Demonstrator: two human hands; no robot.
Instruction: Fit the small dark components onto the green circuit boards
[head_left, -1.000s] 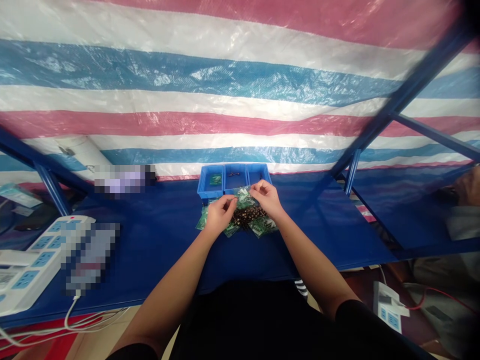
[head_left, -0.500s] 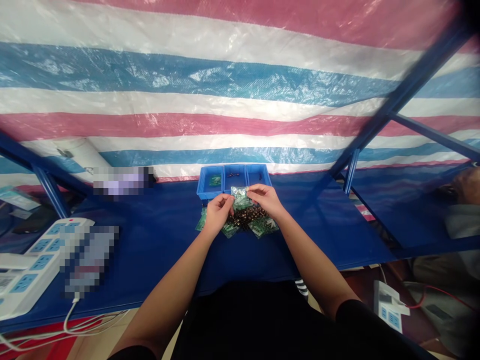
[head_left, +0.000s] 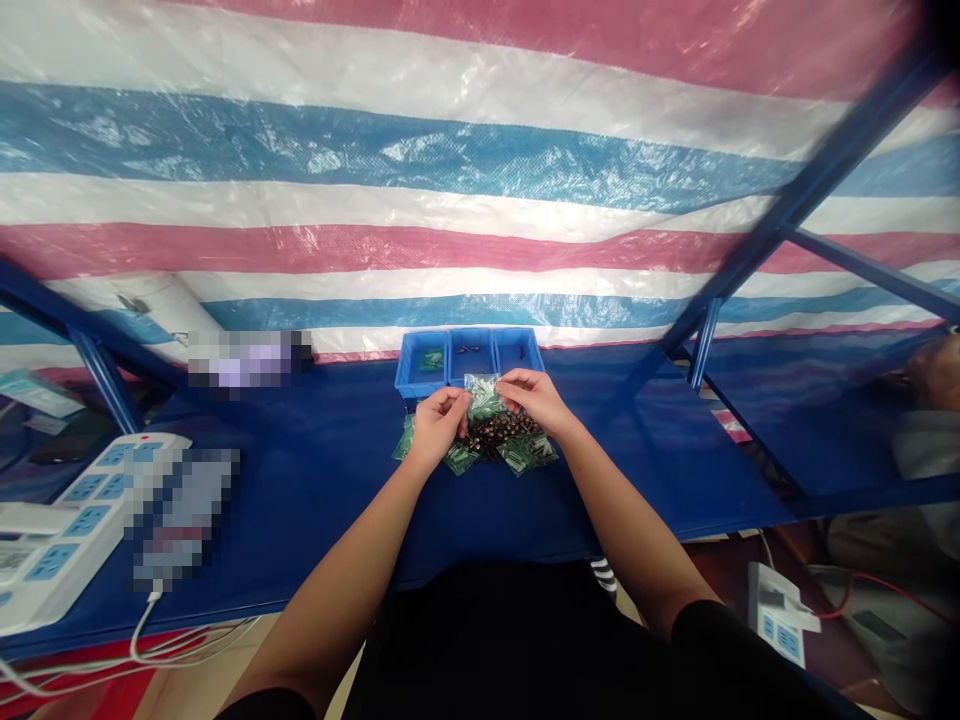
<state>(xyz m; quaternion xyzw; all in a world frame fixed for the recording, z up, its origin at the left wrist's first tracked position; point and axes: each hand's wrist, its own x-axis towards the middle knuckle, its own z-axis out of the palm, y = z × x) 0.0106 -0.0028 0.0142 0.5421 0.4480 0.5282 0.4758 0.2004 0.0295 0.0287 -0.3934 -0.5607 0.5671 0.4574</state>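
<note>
My left hand (head_left: pixel 436 425) and my right hand (head_left: pixel 534 398) are closed together on a small clear green plastic bag (head_left: pixel 484 396), pinching it between them above the blue table (head_left: pixel 315 480). Below the bag lies a heap of small dark metal parts (head_left: pixel 499 432) with more little green bags (head_left: pixel 529 453) scattered around it. Just behind my hands stands a blue three-compartment tray (head_left: pixel 469 352); its left compartment holds green bags and its middle one a few dark parts.
White power strips (head_left: pixel 64 525) with cables lie at the table's left edge. A striped tarp (head_left: pixel 450 180) hangs behind. Blue shelf struts (head_left: pixel 795 200) cross on the right, and another power strip (head_left: pixel 776 615) lies on the floor.
My hands have barely moved; the left has closed in slightly toward the bag held between them.
</note>
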